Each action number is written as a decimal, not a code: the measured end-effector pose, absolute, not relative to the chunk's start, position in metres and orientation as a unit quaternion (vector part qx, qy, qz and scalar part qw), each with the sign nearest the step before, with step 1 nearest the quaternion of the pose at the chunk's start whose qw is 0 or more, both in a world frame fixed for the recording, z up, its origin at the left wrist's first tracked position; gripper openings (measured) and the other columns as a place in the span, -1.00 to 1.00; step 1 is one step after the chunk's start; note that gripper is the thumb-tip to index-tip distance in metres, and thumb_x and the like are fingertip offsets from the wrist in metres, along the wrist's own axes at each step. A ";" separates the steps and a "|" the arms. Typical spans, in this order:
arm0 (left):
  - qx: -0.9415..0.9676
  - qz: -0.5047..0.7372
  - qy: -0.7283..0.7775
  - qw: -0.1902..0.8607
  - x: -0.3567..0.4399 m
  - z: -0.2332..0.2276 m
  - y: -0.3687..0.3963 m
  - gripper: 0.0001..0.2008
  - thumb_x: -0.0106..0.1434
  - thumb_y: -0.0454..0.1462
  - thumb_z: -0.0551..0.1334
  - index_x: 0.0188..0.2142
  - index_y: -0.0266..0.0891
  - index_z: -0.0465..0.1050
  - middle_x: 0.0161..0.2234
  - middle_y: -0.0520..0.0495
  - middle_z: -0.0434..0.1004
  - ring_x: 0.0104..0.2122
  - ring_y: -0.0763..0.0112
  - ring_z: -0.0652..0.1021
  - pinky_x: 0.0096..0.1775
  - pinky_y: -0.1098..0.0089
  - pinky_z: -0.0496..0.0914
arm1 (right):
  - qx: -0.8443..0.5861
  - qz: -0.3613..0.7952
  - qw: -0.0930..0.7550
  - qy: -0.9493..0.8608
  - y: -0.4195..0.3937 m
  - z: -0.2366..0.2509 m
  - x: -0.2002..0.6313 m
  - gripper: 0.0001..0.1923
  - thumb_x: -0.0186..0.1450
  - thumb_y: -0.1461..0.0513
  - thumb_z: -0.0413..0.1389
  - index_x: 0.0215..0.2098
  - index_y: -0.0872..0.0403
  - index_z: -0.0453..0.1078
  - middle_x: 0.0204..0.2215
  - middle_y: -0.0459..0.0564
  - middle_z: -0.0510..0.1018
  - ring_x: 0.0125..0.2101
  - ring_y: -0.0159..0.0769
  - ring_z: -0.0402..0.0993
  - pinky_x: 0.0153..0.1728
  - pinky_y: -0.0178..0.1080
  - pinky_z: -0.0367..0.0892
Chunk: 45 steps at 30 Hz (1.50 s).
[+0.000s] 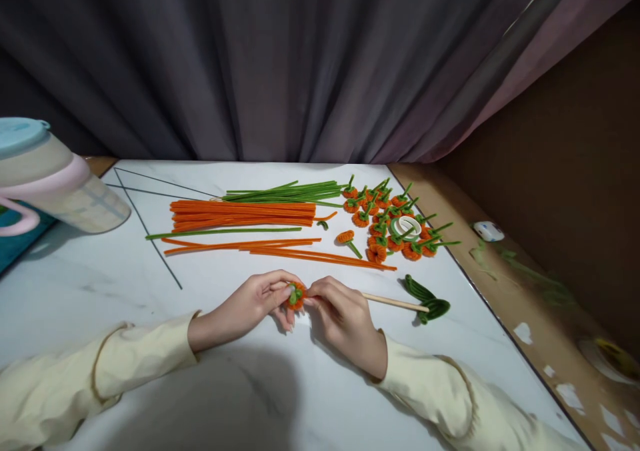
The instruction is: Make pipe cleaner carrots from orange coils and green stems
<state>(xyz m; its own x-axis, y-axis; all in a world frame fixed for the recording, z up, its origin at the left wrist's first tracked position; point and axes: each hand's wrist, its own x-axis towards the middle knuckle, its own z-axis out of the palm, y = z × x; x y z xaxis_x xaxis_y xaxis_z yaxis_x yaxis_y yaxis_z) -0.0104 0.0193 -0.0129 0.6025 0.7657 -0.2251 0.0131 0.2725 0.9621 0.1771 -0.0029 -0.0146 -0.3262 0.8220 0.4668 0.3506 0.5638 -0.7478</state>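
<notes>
Between my two hands is a small orange pipe-cleaner pumpkin [300,296] with a green top, raised a little above the table. My left hand [267,298] grips it, thumb over the green part and fingers around its left side. The closed fingertips of my right hand [340,311] pinch at its right edge; exactly what lies between them is partly hidden. A wooden stick [395,301] runs out from behind my right hand toward dark green pipe-cleaner leaves [433,304]. Whether that hand touches the stick, I cannot tell.
Behind my hands lie orange pipe cleaners [243,214] and green pipe cleaners [285,191]. Several finished pumpkins [377,228] cluster at right around tape rolls [406,228]. One loose pumpkin [345,238] lies nearer. A tumbler [75,191] stands left; a curtain [260,64] hangs behind.
</notes>
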 end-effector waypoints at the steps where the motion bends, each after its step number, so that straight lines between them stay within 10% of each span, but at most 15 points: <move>1: 0.543 0.264 0.361 0.710 -0.010 -0.013 0.019 -0.69 0.30 -0.09 0.10 -0.16 -0.33 0.32 -0.48 -0.03 0.47 -0.54 0.43 0.54 -0.44 0.39 0.47 | -0.393 0.292 0.439 -0.753 -0.002 -0.015 0.177 -0.87 0.30 0.33 0.02 -0.38 0.11 0.38 -0.48 -0.03 0.47 -0.48 -0.40 0.37 -0.45 -0.37 0.29; 10: 0.540 0.265 0.376 0.705 -0.010 -0.012 0.020 -0.61 0.26 -0.02 0.12 -0.15 -0.33 0.28 -0.48 -0.04 0.47 -0.55 0.40 0.54 -0.45 0.38 0.46 | -0.433 0.658 0.378 -0.486 0.009 -0.012 0.175 -0.67 0.04 0.05 0.29 -0.44 0.16 0.42 -0.57 -0.04 0.52 -0.64 -0.43 0.37 -0.66 -0.39 0.32; 16: 0.588 0.236 0.421 0.649 -0.007 -0.008 0.017 -0.63 0.30 -0.05 0.03 -0.12 -0.31 0.28 -0.54 0.04 0.41 -0.58 0.42 0.51 -0.45 0.39 0.43 | -0.446 0.643 0.357 -0.510 0.013 -0.014 0.178 -0.65 0.02 0.03 0.29 -0.49 0.17 0.42 -0.64 -0.09 0.47 -0.65 -0.45 0.35 -0.66 -0.39 0.31; 25: 0.854 0.201 0.408 0.253 -0.008 -0.005 0.015 -0.72 0.35 -0.25 -0.07 -0.31 -0.24 0.39 -0.47 0.02 0.47 -0.49 0.46 0.45 -0.39 0.48 0.27 | -0.429 0.616 0.318 -0.580 0.012 -0.020 0.179 -0.63 0.01 0.01 0.26 -0.47 0.16 0.39 -0.71 -0.15 0.42 -0.72 -0.50 0.27 -0.67 -0.40 0.25; 45: 0.884 0.202 0.417 0.061 -0.008 -0.009 -0.010 -0.74 0.34 -0.27 -0.11 -0.32 -0.20 0.33 -0.40 -0.06 0.54 -0.41 0.32 0.55 -0.37 0.43 0.32 | -0.438 0.530 0.332 -0.646 0.000 -0.012 0.183 -0.84 0.09 0.25 0.21 -0.44 0.17 0.34 -0.74 -0.19 0.40 -0.74 -0.50 0.28 -0.79 -0.50 0.04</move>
<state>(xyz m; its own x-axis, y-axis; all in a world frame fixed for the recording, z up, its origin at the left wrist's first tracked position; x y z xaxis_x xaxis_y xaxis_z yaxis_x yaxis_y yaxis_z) -0.0080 -0.0099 -0.0090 0.5705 0.7621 0.3061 0.7128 -0.6446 0.2763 0.1832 0.0001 -0.0117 -0.3955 0.9178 -0.0349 0.2144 0.0553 -0.9752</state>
